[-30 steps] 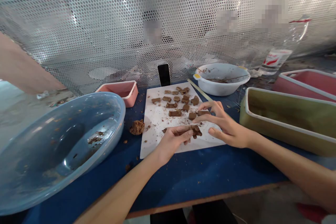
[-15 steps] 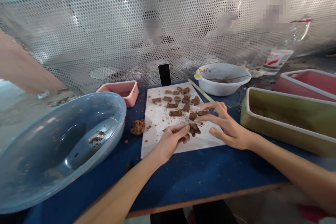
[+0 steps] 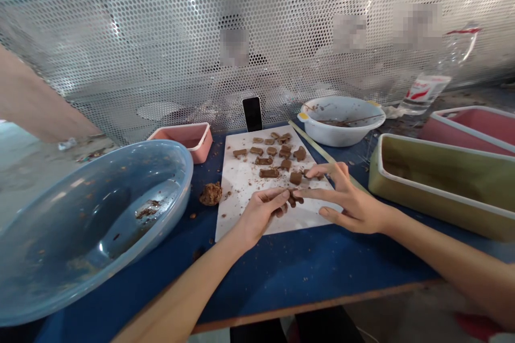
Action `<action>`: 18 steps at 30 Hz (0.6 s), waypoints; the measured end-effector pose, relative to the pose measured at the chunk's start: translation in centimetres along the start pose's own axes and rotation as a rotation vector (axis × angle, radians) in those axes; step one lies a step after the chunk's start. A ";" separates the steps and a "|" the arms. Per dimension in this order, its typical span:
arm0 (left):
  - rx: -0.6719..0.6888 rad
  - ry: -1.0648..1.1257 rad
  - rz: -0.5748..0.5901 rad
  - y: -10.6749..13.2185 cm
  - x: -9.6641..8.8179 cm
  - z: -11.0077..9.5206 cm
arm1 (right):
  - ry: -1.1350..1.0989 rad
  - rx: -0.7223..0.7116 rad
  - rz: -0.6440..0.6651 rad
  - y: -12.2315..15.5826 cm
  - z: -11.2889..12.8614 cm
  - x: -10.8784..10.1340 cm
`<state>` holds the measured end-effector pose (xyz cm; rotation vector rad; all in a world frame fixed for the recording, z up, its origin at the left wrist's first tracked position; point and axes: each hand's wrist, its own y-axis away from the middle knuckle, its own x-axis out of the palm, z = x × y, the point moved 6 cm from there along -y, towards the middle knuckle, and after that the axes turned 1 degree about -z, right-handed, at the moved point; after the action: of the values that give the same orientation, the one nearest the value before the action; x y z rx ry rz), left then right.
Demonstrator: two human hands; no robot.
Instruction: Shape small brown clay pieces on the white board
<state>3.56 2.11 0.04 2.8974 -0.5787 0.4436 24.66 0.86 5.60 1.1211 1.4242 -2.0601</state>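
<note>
My left hand (image 3: 265, 211) is closed, with a small brown clay-like piece (image 3: 296, 199) pinched between thumb and fingers above a white board (image 3: 237, 220). My right hand (image 3: 346, 198) has its fingers spread; one fingertip touches the top of that piece. Beyond the hands, several shaped brown pieces lie in rough rows on the board, among them a bar-shaped piece (image 3: 269, 173) and a block-like piece (image 3: 295, 177). Crumbs are scattered around them. A rough brown lump (image 3: 211, 193) sits at the board's left edge.
A large blue basin (image 3: 173, 155) stands at the left, a pink container (image 3: 204, 144) behind it. A phone (image 3: 252, 113) leans on the perforated metal screen (image 3: 161, 64). A white basin (image 3: 341, 136), a pale strip (image 3: 311, 142), a green planter (image 3: 434, 187) and a bottle (image 3: 426, 88) are to the right.
My right hand's fingers have moved down and toward me, bringing a fingertip onto the piece in my left hand. My left hand has barely moved.
</note>
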 end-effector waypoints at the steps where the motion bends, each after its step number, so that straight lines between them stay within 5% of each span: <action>1: 0.000 0.002 -0.004 0.0 0.0 0.0 | 0.006 -0.008 -0.002 0.0 0.1 0.0; 18: 0.013 -0.059 -0.024 0.1 -0.4 -0.2 | 0.042 -0.038 -0.075 0.1 0.3 -0.4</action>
<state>3.09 2.20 0.14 2.9351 -0.5512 0.3609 24.90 0.50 5.87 1.1175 1.5409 -2.0624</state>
